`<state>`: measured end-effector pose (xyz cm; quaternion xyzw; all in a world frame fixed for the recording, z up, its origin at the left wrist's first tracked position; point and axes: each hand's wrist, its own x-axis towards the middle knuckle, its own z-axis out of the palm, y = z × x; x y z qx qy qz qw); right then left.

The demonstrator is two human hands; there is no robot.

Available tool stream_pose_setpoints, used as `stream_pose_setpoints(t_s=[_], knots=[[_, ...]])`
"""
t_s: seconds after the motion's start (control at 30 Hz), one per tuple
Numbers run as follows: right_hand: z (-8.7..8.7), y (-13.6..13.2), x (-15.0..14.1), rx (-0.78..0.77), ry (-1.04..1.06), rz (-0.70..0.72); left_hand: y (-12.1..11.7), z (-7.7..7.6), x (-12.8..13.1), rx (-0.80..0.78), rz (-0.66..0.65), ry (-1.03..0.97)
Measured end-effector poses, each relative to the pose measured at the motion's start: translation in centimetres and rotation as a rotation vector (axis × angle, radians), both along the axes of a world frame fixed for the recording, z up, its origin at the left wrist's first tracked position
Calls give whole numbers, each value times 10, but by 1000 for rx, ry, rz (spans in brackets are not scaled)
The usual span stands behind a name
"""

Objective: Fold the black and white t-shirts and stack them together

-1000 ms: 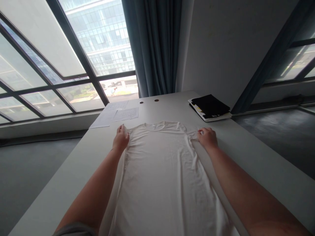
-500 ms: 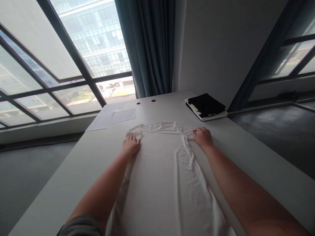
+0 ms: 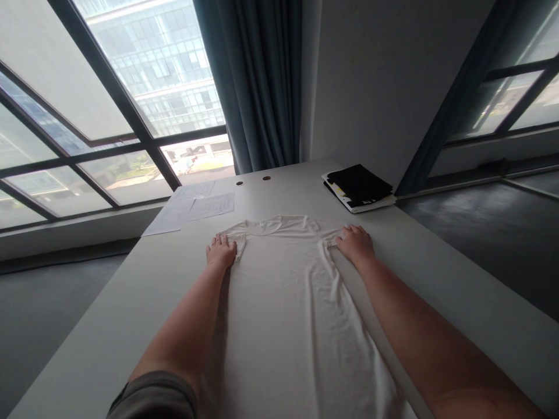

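A white T-shirt lies spread on the table, its neckline at the far end and its body stretching toward me. Long creases run down its right side. My left hand rests on the left sleeve with its fingers stretched out flat. On the other side, my right hand lies over the end of the right sleeve, fingers extended and palm down. Any cloth under the right fingers is hidden.
The white table extends past the shirt on both sides. Paper sheets lie at its far left. A stack of folded black and white cloth sits at the far right. A blue curtain hangs behind, beside windows.
My left hand has slid outward to the left on the sleeve. My right hand's fingers, bent at the sleeve before, now lie flatter over it. The view has shifted slightly.
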<state>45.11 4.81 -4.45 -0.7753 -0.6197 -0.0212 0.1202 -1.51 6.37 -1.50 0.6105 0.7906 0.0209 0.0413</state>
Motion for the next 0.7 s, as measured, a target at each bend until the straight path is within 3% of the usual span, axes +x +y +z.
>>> stream_pose_setpoints(t_s=[0.13, 0.27, 0.37, 0.47, 0.57, 0.7], knots=[[8, -5, -6, -61, 14, -91, 0, 6, 4, -11, 30, 21], [19, -8, -23, 60, -28, 70, 4, 10, 28, 44, -7, 58], [23, -9, -44, 117, -33, 276, 5, 4, 66, 98, -159, 61], [19, -10, -60, -26, -17, 439, 6, -6, 111, 82, -259, 37], [12, -11, -65, -165, -2, 474, 11, -11, 156, 92, -357, -31], [11, -13, -61, -182, 11, 458, 29, -10, 200, 52, -449, -111]])
